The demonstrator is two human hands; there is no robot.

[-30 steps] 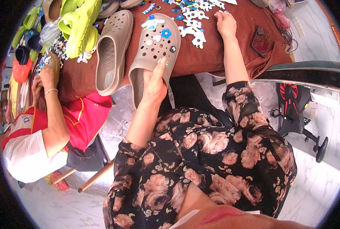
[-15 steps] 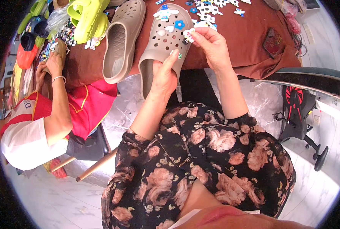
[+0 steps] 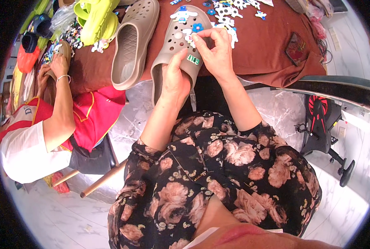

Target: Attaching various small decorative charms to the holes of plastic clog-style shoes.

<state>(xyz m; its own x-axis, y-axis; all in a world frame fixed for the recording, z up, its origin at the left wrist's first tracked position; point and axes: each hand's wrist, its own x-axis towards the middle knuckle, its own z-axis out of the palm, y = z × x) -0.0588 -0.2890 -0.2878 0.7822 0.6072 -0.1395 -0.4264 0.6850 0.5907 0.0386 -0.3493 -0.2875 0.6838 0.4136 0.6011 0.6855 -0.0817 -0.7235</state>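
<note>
A taupe perforated clog [image 3: 165, 54] tilts at the table's front edge, its toe pointing away. My left hand [image 3: 177, 81] grips it, fingers inside the foot opening and thumb over the upper. Above the clog's upper, my right hand [image 3: 216, 54] is closed in a pinch on a small white shoe charm [image 3: 190, 39], partly hidden by the fingers. The charm touches or nearly touches the holes. Fixed on the upper are a white character charm [image 3: 183, 15], a blue flower charm [image 3: 198, 28] and a green lettered charm [image 3: 193, 59].
The matching taupe clog [image 3: 129, 50] lies to the left on the brown tablecloth [image 3: 259, 50]. Lime clogs [image 3: 95, 25] and heaped charms sit beyond it. More white charms [image 3: 225, 11] lie at the back. A co-worker's hand [image 3: 59, 66] works on another clog at far left.
My right hand has moved left and inward, bringing the charm from beside the clog onto its upper. My left thumb has shifted left, uncovering the green lettered charm.
</note>
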